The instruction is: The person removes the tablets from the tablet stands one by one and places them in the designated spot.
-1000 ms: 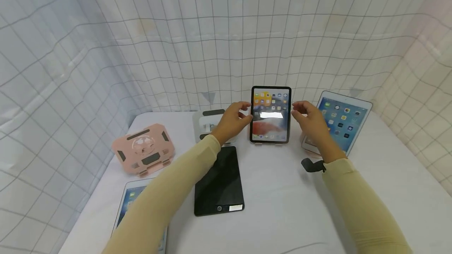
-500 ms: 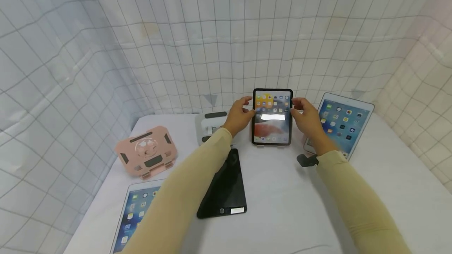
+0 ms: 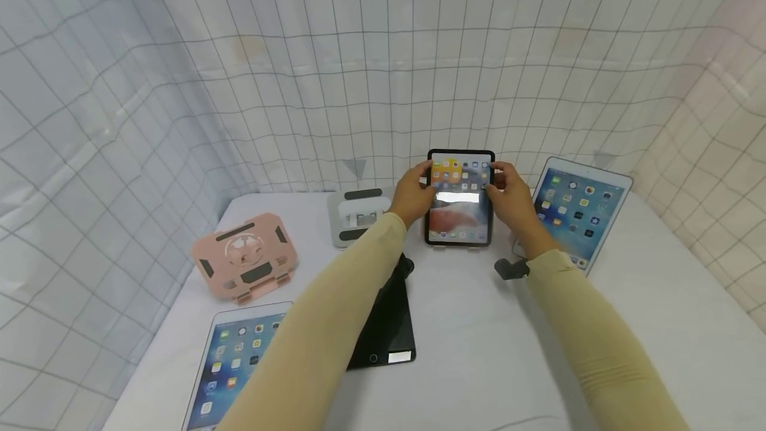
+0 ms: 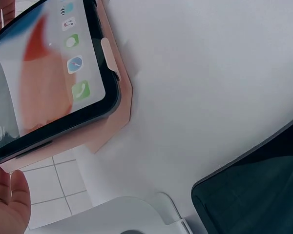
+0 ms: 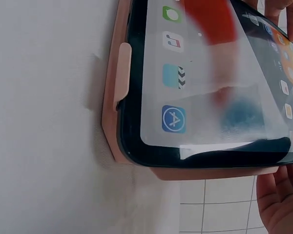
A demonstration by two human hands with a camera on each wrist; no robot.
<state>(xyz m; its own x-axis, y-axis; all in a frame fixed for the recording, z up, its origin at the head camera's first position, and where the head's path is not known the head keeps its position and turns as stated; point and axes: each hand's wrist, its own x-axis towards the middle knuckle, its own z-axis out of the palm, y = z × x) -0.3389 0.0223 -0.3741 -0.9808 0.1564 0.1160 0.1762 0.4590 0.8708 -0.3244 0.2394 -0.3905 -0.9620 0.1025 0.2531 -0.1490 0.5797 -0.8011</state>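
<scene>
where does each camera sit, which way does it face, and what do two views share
Head: on the person's head, facing forward and down at the black-framed tablet; left hand, right hand and sleeves show.
Left wrist: on that wrist, facing the tablet's lower left corner and pink stand; both hands' fingers show.
Right wrist: on that wrist, facing the tablet's lower right corner; both hands show partly.
Shared: both wrist views show the pink stand along the tablet's bottom edge.
</scene>
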